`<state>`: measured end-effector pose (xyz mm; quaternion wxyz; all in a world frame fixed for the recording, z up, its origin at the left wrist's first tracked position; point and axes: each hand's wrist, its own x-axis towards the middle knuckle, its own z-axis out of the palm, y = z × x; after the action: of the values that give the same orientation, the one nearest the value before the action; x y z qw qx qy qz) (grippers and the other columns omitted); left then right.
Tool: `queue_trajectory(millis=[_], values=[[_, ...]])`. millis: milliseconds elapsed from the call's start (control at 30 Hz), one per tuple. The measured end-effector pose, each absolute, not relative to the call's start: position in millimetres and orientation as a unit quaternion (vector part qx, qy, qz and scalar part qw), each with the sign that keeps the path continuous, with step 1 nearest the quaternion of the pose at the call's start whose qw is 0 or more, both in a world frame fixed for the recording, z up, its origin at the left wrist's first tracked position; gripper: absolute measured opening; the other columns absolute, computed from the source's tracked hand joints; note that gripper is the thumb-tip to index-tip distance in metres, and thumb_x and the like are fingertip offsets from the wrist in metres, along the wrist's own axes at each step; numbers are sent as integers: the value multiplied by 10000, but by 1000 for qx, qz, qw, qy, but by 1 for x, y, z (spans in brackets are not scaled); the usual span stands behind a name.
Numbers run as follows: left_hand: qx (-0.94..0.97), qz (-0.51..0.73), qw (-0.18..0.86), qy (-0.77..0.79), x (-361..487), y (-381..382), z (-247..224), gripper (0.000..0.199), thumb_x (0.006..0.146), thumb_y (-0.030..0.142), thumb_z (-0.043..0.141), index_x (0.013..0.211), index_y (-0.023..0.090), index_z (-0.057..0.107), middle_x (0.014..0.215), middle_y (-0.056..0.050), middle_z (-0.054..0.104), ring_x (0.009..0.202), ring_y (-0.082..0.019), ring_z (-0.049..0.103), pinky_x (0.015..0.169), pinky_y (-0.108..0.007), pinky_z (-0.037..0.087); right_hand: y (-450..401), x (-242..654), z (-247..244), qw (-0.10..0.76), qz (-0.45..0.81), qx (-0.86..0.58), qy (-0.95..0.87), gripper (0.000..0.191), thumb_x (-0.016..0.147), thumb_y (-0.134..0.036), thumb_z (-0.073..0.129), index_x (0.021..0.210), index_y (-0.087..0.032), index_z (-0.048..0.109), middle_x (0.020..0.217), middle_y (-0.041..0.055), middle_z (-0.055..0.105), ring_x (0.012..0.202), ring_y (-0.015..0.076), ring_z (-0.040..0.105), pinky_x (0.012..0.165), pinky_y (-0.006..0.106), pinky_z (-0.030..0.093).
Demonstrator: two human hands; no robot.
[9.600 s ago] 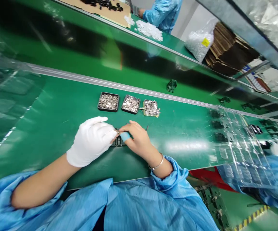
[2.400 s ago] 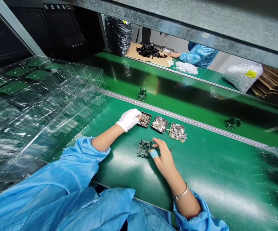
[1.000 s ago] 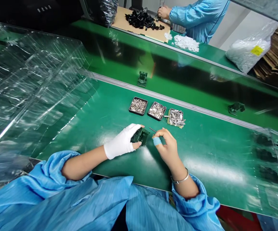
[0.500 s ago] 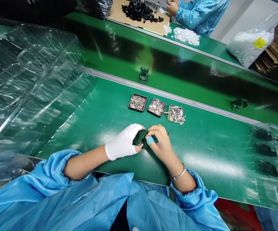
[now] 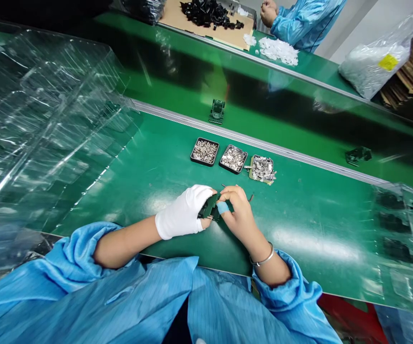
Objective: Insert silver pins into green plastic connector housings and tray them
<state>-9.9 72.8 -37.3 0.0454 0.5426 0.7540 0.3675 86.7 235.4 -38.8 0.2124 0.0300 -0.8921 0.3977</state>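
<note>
My left hand (image 5: pixel 186 212), in a white glove with bare fingertips, grips a small dark green part (image 5: pixel 209 206) above the table. Close against its right side is my right hand (image 5: pixel 238 210), with a blue wrap on one digit and its fingers pinched together; whatever lies between those fingertips is too small to make out. Beyond the hands stand two black trays of small silvery pieces, the left tray (image 5: pixel 205 164) and the middle tray (image 5: pixel 232 169). To their right, a third tray (image 5: pixel 271 182) is heaped with flat silvery pieces.
Clear plastic trays (image 5: pixel 56 114) are stacked at the left. More clear trays with dark parts (image 5: pixel 396 222) lie at the right. A metal strip (image 5: pixel 263 142) crosses behind the small trays. Past the barrier, a person's hand (image 5: pixel 269 13) is near black parts (image 5: pixel 206 13).
The person's hand across the barrier has shifted slightly right. My hands keep nearly the same pose around the green part, which appears slightly turned.
</note>
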Motion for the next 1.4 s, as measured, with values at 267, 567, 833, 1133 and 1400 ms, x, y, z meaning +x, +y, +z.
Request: queue_trajectory(millis=[267,567,833,1133,1400], values=[[524,423,75,735,-9,74,-37,422,742,171,481,1164,151,463,1140,-121,584,1068,-239,583,955,-401,502,233,84,-40,230,422,23,-877,110,838,-121,495,858,-221,537,936,56,589,919,186,570,831,354,485],[461,396,29,794,-4,88,-40,266,813,123,467,1051,171,576,1054,-75,663,987,-210,635,889,-356,528,231,87,-42,214,420,-18,-882,136,795,-120,493,866,-225,543,925,55,608,931,201,591,840,366,487],[488,319,-52,811,-3,87,-34,228,807,141,464,1000,151,585,966,-98,656,903,-243,627,766,-368,512,225,89,-43,215,412,-4,-886,155,815,-90,466,877,-223,514,888,40,637,861,188,604,905,392,472],[467,365,-32,805,4,90,-40,395,743,283,572,1094,122,493,1029,-136,586,981,-286,573,864,-431,495,235,84,-43,184,441,-36,-878,163,790,-123,456,902,-221,523,931,52,638,900,189,614,833,340,504],[398,455,195,772,-11,92,-27,189,769,241,468,940,179,523,913,-28,601,855,-192,578,783,-328,465,233,82,-25,121,406,-47,-905,329,628,-66,436,908,-204,542,912,55,613,884,201,583,812,335,495]])
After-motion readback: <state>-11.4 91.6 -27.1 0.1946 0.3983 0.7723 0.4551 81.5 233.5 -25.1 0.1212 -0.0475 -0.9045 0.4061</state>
